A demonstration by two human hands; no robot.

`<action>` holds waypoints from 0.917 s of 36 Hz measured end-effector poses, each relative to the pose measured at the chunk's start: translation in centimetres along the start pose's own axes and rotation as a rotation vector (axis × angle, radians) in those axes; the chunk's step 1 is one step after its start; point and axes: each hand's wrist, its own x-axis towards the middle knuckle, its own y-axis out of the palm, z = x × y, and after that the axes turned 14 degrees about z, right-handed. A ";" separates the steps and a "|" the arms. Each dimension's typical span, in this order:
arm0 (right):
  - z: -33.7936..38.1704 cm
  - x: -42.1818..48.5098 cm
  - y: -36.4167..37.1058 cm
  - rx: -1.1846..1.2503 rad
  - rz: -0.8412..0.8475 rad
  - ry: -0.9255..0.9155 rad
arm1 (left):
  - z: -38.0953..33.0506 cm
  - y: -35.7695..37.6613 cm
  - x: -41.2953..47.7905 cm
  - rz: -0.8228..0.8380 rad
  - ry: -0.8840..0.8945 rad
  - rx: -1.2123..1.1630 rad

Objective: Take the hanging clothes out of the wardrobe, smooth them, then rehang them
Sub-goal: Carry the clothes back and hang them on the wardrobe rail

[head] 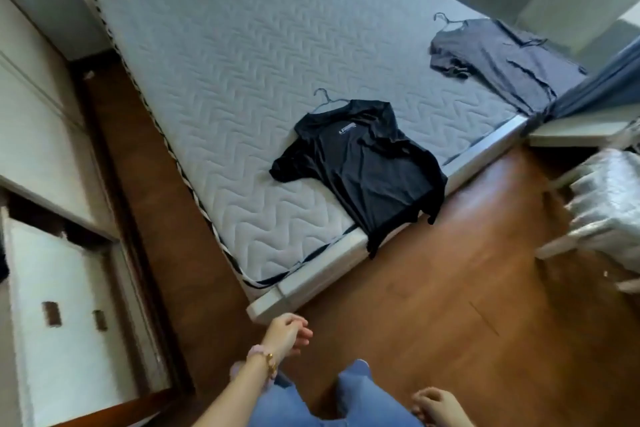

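Note:
A black T-shirt point(360, 166) on a wire hanger lies flat near the foot of the bare quilted mattress point(242, 62), its hem drooping over the bed edge. A grey garment point(498, 59) on another hanger lies at the mattress's far right corner. My left hand point(287, 329) hangs low in front of me, fingers loosely curled, holding nothing, a bracelet on the wrist. My right hand point(436, 406) is at the bottom edge, also loosely curled and empty. Both hands are well short of the clothes.
White wardrobe doors point(52, 288) stand along the left, with a dark gap behind one door. Brown wood floor point(433, 270) lies between me and the bed. A plastic-wrapped chair point(609, 204) and a desk edge point(571, 135) sit at the right. Blue curtains hang by the window.

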 end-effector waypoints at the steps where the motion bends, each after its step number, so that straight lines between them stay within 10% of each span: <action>1: -0.6 -0.2 -1.2 -0.004 -0.011 0.002 | 0.2 1.1 0.5 0.002 -0.029 -0.001; 23: 6.0 5.4 -25.6 0.513 -0.118 -0.147 | -6.1 12.7 18.9 -0.190 -0.177 0.006; 33: 12.7 10.0 -39.4 0.387 -0.111 0.003 | -25.1 24.5 24.7 -0.008 -0.257 0.197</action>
